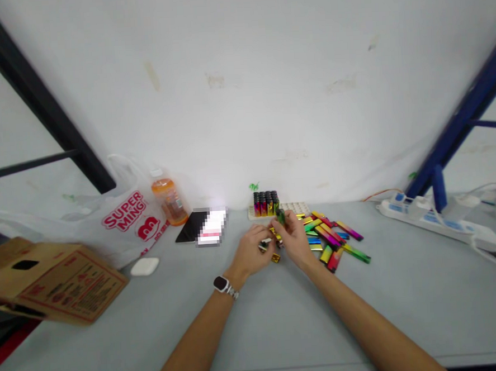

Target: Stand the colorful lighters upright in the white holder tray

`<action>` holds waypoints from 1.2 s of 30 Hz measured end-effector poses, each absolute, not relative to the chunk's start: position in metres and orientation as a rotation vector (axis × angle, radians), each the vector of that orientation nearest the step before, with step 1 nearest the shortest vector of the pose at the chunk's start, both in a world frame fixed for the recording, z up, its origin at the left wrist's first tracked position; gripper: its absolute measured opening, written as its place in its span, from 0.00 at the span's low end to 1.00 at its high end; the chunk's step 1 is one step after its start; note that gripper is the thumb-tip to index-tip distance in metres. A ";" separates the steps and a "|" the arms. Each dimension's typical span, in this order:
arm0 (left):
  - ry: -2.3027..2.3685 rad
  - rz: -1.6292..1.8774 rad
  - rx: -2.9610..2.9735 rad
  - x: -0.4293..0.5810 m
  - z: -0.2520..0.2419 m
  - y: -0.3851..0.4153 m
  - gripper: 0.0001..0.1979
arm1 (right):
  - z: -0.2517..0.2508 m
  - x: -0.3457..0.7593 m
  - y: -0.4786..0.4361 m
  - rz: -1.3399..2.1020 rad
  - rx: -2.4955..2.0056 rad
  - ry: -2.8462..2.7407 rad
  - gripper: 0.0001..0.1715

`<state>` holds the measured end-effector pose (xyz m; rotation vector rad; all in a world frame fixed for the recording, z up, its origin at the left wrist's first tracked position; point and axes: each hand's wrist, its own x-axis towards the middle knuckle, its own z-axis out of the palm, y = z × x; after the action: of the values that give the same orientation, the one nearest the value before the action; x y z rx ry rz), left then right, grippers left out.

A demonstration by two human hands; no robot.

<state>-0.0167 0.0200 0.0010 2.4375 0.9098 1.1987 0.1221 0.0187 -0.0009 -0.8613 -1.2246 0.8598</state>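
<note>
Both my hands meet at the middle of the grey table. My right hand point(294, 237) pinches a green lighter point(281, 216) and holds it upright just in front of a white tray point(297, 207). Several lighters point(266, 203) stand in the tray's left end. My left hand point(252, 251), with a watch on the wrist, is closed on small shiny pieces point(266, 243) that I cannot make out. A small gold piece point(275, 257) lies on the table under the hands. A heap of colourful lighters point(333, 237) lies just right of my right hand.
A cardboard box point(47, 279) sits at the left, with a white plastic bag point(128, 218), an orange bottle point(168, 200), a phone point(192, 227) and a white earbud case point(144, 266) nearby. A power strip point(426, 211) with cables lies at the right. A white wall stands behind.
</note>
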 end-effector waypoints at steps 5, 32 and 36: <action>0.948 1.263 2.319 -0.021 -0.002 0.025 0.13 | -0.013 0.123 0.008 1.008 -0.944 -1.093 0.18; 0.932 1.240 2.238 -0.018 -0.010 0.027 0.17 | -0.013 0.112 -0.012 0.867 -1.070 -1.226 0.24; 0.926 1.255 2.242 -0.017 -0.006 0.025 0.16 | -0.015 0.111 -0.012 0.868 -1.087 -1.237 0.25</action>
<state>-0.0174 0.0253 -0.0059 2.2420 0.9255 1.2548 0.1108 -0.0122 -0.0146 -1.0870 -1.2369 0.8677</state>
